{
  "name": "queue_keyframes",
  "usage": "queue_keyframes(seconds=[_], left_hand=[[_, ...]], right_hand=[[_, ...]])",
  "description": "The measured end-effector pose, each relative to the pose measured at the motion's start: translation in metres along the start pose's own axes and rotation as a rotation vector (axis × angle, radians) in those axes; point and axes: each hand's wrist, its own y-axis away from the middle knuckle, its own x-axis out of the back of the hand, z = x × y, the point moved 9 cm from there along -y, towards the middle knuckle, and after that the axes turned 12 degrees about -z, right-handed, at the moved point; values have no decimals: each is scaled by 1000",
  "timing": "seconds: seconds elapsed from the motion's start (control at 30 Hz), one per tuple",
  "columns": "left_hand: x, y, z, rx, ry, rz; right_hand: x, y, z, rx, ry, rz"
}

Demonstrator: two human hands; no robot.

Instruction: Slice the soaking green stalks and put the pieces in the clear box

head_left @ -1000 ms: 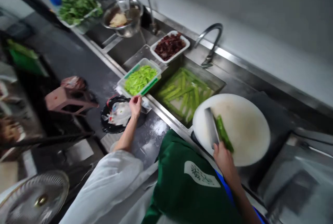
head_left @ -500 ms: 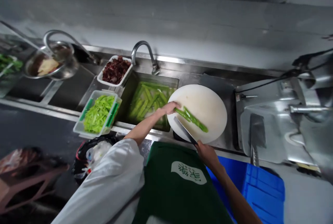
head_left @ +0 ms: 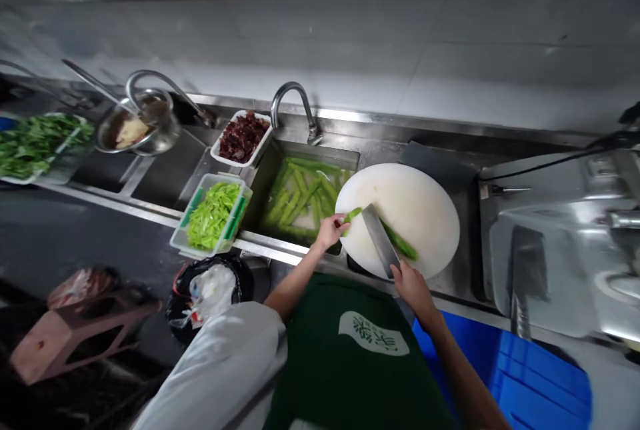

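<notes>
My left hand (head_left: 331,230) is closed around the end of a short piece of green vegetable stalk (head_left: 354,214) at the left edge of the round white cutting board (head_left: 430,200). My right hand (head_left: 411,285) grips a cleaver (head_left: 381,240) by its handle, at the board's front edge. Its broad blade leans across the board, just right of the piece in my left hand. Behind the blade lies a longer green stalk (head_left: 404,243), partly hidden by it. Several more green stalks (head_left: 303,198) soak in the water-filled sink to the left.
A plastic container of sliced green vegetable (head_left: 214,215) and a white basket of dark red leaves (head_left: 244,137) stand left of the sink. A faucet (head_left: 295,90) arches behind it. Another cleaver (head_left: 529,263) lies at right. Below are a lined bin (head_left: 213,290) and blue bin (head_left: 540,377).
The cleaver has swung up onto the board, its blade now between the stalks. My left hand has drawn its stalk piece slightly left and down. The camera view has shifted left.
</notes>
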Motion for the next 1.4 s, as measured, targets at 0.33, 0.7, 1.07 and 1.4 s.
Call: queue_keyframes(seconds=[0.33,0.7,1.07,1.4], left_hand=[[-70,37,8,-125,-152,19],[-88,46,41,-446,-630,-145],[-87,49,43,-507,-611,-146],[-87,45,24,-389,-435,-157]], right_hand=[[-25,23,8,17,100,-102],[-31,47,6,-1,65,-189],[-31,43,-1,-18,94,-202],[-33,42,1,-7,96,-224]])
